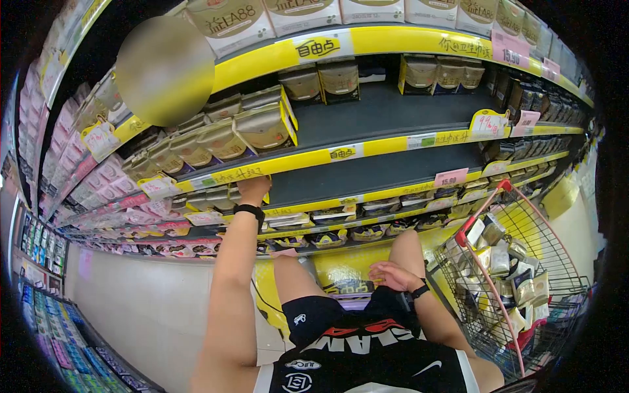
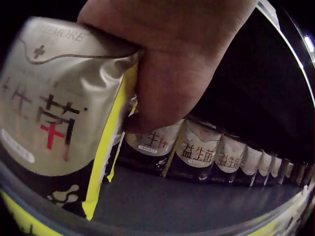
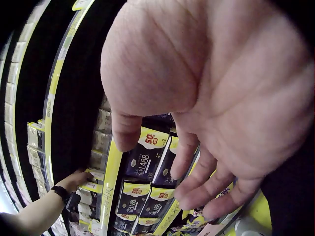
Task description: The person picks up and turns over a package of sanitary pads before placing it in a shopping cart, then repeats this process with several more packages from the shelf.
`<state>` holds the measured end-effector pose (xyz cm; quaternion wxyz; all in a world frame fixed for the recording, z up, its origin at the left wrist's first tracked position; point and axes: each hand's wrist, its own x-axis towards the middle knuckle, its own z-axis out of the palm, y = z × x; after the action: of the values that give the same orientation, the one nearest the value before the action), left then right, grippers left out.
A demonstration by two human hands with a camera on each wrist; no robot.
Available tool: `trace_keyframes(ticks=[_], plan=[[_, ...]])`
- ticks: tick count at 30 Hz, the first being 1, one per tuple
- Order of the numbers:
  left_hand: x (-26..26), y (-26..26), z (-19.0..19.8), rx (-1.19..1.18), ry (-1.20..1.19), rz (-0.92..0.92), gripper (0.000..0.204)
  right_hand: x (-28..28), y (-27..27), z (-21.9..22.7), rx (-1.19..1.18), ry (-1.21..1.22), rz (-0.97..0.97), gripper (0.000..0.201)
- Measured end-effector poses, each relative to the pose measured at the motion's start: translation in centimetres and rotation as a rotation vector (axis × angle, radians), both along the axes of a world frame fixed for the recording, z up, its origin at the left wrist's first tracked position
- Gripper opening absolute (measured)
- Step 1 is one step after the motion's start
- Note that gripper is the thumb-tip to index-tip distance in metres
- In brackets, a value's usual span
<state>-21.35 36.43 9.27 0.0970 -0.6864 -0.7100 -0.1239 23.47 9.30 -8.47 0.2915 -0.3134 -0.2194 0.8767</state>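
My left hand (image 1: 254, 190) reaches into the lower shelf, under the yellow shelf edge. In the left wrist view this hand (image 2: 182, 59) grips a gold and black pack of sanitary pads (image 2: 54, 118) by its upper side; the thumb shows at its yellow edge and the other fingers are hidden behind it. The pack stands upright near the shelf's front. More gold packs (image 2: 197, 147) line the same shelf farther along. My right hand (image 1: 396, 275) is held over my lap near the knee, palm up with nothing in it; its fingers (image 3: 197, 187) are loosely bent.
A wire shopping cart (image 1: 557, 262) with many packs inside stands at the right. The shelf above holds gold packs (image 1: 226, 141) at left and bare dark board (image 1: 386, 111) further right. Price tags (image 1: 451, 177) stick out from the shelf edges. Black packs (image 3: 138, 201) sit on a low shelf.
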Motion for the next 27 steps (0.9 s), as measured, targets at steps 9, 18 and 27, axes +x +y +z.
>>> trace_keyframes(ticks=[9, 18, 27], plan=[[0.1, 0.3, 0.4, -0.14, -0.017, 0.063, 0.048, -0.2, -0.7, 0.1, 0.027, -0.012, -0.047, 0.031], [0.4, -0.4, 1.3, -0.117, 0.061, 0.006, 0.048, 0.1, -0.8, 0.6, 0.008, -0.016, -0.051, 0.026], [0.8, -1.6, 2.1, -0.122, 0.099, -0.13, 0.067, 0.0, -0.8, 0.3, 0.035, 0.006, -0.044, 0.027]])
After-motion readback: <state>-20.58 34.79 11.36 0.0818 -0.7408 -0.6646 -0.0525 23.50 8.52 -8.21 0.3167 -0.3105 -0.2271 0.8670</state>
